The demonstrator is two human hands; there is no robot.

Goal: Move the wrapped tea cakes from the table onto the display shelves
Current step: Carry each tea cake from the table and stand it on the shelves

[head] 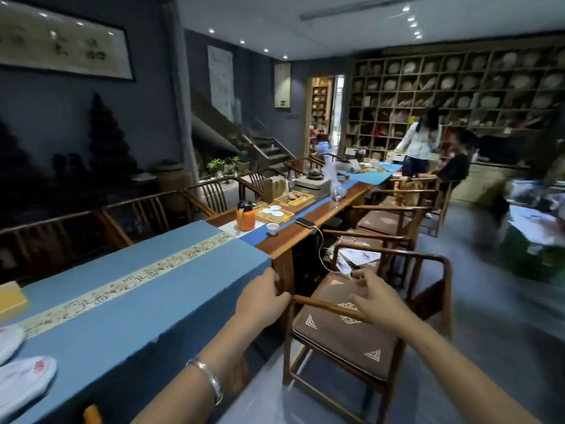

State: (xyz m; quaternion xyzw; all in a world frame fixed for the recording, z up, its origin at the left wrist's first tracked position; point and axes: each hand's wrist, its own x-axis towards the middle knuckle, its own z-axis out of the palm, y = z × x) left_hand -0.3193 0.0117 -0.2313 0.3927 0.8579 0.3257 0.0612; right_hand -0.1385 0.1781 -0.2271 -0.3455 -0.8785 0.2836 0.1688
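The left hand (263, 296), a bangle (211, 379) on its wrist, hangs with loosely curled fingers holding nothing, at the table's (122, 289) blue-clothed corner. The right hand (374, 296) is spread, relaxed and empty, over the chair (345, 335). Two wrapped tea cakes (21, 384) lie flat on the cloth, well behind and left of both hands, nearer the left. The display shelves (458, 93) stand far ahead and right, so the cakes lie opposite the shelves.

Wrapped tea cakes (21, 382) cut by left edge; display shelves (458, 96) blurred.
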